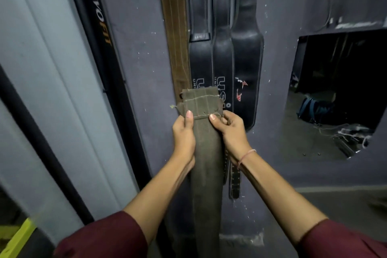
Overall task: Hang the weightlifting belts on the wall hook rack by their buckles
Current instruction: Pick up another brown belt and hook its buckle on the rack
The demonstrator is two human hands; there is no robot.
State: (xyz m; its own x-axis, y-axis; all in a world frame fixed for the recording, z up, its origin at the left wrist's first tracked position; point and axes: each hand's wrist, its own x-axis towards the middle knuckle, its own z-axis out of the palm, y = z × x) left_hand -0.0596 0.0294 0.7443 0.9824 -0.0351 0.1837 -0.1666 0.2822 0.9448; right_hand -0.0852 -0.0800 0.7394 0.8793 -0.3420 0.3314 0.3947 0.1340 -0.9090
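Observation:
I hold an olive-green weightlifting belt (206, 153) upright in front of the wall, its stitched upper end folded over at about chest height. My left hand (184, 134) grips its left edge, thumb on the front. My right hand (232, 130) grips the right edge near the fold. The belt's lower part hangs down between my forearms. On the wall behind hang a brown belt (174, 33) and three black leather belts (222, 44). Their tops and the hook rack are cut off at the frame's upper edge. No buckle shows on the held belt.
A black vertical frame post with orange lettering (98, 13) stands left of the belts beside a pale panel (41, 59). A dark wall opening (339, 82) with a blue bag inside lies to the right. A yellow object (18, 236) sits at the bottom left.

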